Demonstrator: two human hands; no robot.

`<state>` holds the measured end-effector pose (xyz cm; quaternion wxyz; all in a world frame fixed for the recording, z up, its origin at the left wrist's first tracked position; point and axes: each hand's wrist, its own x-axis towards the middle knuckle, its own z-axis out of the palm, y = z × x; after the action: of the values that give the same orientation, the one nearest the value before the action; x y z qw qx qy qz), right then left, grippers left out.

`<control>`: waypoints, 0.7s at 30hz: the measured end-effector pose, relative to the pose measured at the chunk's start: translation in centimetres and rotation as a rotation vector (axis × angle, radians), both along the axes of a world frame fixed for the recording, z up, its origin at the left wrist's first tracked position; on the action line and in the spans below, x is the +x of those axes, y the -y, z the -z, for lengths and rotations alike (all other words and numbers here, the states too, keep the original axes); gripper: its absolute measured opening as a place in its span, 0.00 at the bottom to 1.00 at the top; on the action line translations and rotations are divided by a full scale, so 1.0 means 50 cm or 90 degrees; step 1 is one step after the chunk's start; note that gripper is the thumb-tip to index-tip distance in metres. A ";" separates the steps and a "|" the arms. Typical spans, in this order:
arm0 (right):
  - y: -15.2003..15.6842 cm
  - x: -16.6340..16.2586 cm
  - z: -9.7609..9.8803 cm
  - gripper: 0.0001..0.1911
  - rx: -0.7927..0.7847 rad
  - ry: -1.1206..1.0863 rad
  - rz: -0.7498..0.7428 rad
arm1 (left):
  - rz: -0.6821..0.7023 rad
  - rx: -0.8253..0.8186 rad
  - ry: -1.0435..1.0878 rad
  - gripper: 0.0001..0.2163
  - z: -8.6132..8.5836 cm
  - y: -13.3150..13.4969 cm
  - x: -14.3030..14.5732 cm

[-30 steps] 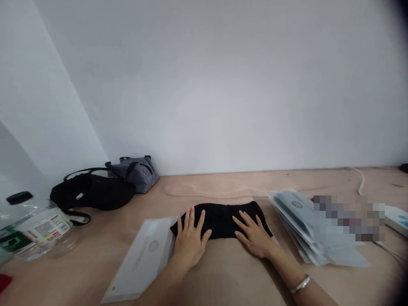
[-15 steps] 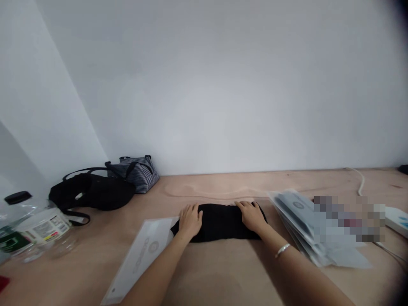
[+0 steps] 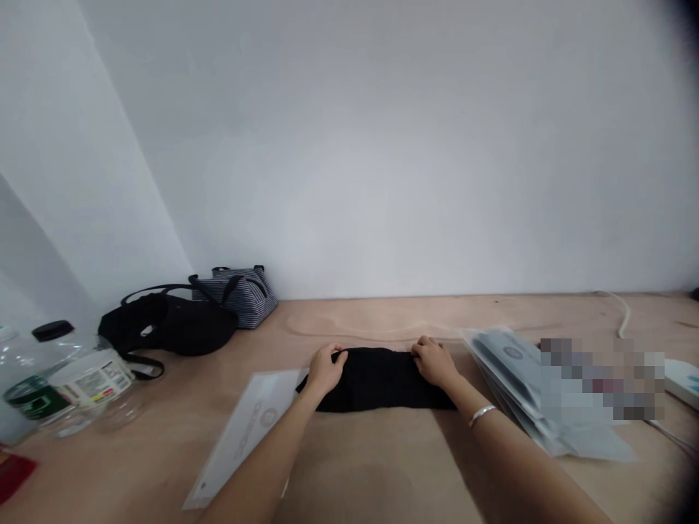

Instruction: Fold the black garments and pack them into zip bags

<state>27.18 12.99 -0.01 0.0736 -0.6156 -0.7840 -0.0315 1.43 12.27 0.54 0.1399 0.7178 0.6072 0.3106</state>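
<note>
A folded black cloth [image 3: 379, 378] lies on the wooden table [image 3: 382, 466] straight ahead. My left hand [image 3: 324, 370] has its fingers curled over the cloth's far left corner and grips it. My right hand [image 3: 435, 361] grips the far right corner in the same way, and a silver bracelet [image 3: 480, 415] sits on that wrist. A flat clear packaging bag [image 3: 248, 433] lies on the table just left of the cloth, partly under my left forearm.
A fanned stack of clear packaged items [image 3: 524, 386] lies to the right, beside a white device [image 3: 682, 378] and a cable [image 3: 622, 316]. At the left stand a black bag [image 3: 169, 331], a striped pouch [image 3: 240, 291] and a clear plastic bottle [image 3: 60, 378]. A white wall rises behind.
My hands lay flat with spread fingers on the cloth's near part. They slid to its far edge and curled shut on the two far corners.
</note>
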 end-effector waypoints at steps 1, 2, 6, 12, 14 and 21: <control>0.001 0.002 -0.007 0.14 0.001 0.002 -0.007 | 0.011 0.001 0.015 0.07 -0.007 0.004 -0.003; 0.006 0.006 -0.016 0.14 0.002 0.006 -0.017 | 0.025 0.001 0.029 0.06 -0.014 0.009 -0.007; 0.064 0.026 -0.059 0.13 0.007 0.025 -0.086 | 0.117 -0.026 0.072 0.06 -0.050 0.057 -0.031; 0.252 0.034 -0.076 0.14 -0.035 0.038 -0.231 | 0.317 -0.219 0.094 0.06 -0.105 0.191 -0.075; 0.297 0.032 -0.071 0.10 -0.107 0.036 -0.254 | 0.362 -0.321 0.057 0.06 -0.116 0.225 -0.083; 0.262 0.012 -0.044 0.14 -0.079 -0.147 -0.167 | 0.254 -0.122 -0.111 0.11 -0.081 0.239 -0.018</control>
<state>27.76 -0.13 2.18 0.1287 -0.5112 -0.8441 0.0975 0.52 0.33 4.59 0.2134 0.8312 0.4895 0.1547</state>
